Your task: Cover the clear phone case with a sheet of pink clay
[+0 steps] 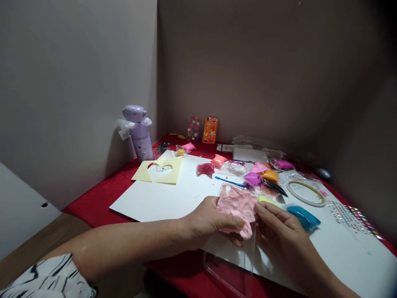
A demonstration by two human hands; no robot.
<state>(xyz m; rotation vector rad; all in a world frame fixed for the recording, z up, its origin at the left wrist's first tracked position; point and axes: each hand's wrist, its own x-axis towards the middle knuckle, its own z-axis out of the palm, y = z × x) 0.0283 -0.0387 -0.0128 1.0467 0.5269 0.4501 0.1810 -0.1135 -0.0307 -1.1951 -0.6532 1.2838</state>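
Observation:
A clear phone case is tilted above the table's front edge, its upper half covered with uneven pink clay. My left hand grips the case from the left, the thumb lying on the clay and the other fingers behind. At the right edge of the clay, the thumb and index finger of my right hand are pressed together; whether they pinch a bit of clay or the case's rim is unclear. Some of my right fingers are hidden behind the case.
White board on a red cloth. Clay packets, a blue tool, black scissors, a tape ring, a teal packet and gem stickers lie around. A purple bottle and two decorated cases stand behind.

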